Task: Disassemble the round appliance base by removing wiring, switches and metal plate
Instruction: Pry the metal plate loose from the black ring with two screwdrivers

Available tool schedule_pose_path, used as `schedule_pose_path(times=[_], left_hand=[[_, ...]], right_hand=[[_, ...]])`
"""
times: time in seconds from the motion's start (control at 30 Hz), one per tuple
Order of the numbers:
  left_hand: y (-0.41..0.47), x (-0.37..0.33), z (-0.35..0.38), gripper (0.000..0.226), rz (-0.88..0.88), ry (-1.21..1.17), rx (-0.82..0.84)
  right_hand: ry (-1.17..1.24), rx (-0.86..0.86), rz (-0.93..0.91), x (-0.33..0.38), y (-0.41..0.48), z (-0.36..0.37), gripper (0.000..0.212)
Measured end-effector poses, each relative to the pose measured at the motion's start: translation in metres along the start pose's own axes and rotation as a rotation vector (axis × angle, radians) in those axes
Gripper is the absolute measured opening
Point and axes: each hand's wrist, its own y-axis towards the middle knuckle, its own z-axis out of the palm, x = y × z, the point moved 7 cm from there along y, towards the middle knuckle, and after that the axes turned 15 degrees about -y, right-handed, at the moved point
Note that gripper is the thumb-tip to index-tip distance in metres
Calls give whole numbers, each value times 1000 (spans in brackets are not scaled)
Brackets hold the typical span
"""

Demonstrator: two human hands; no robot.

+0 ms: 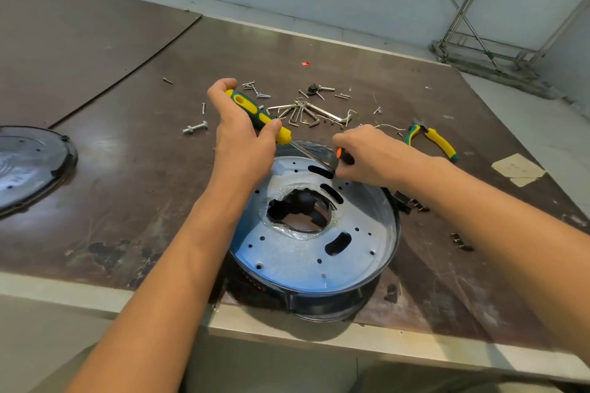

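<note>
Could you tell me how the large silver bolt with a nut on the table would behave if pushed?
The large silver bolt with its nut looks like solid metal, so it is probably stiff and heavy for its size. It lies on its side on the smooth brown tabletop, so it might roll briefly, though the wider nut should check that.

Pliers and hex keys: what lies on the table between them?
Head view: a thin bent wire and a small screw lie there.
</note>
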Motion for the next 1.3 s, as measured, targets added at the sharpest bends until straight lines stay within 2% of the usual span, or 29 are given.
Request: schedule_pose_path(times=[0.13,0.27,0.4,0.67,0.77,0.87,1.0,1.13,1.23,1.3], left_hand=[[-1,-2,1,67,24,-21,-13],[0,-11,-6,65,99,-73,-75],[-4,-26,-28,63,149,-202,-180],[-53,-29,-99,50,261,-203,-402],[-78,-16,-111,43,265,-146,-342],[-96,-4,-112,39,243,101,-247],[-99,19,-99,43,204,435,1],[-97,44,-83,39,48,575,219],[-86,50,-75,45,-109,607,318],[-78,48,-69,41,-150,600,377]], right_hand=[[115,-5,55,-13,-10,-4,17],[322,-148,220,-37,-27,-12,17],[403,-267,402,-63,-56,-18,13],[316,-92,487,-57,-113,24,18],[322,-98,495,-46,-124,37,24],[304,-74,476,-34,-131,46,24],[261,-14,444,-22,-131,60,10],[336,32,512,-32,-130,66,23],[455,65,566,-42,-130,66,51],[552,72,571,-46,-129,64,67]])
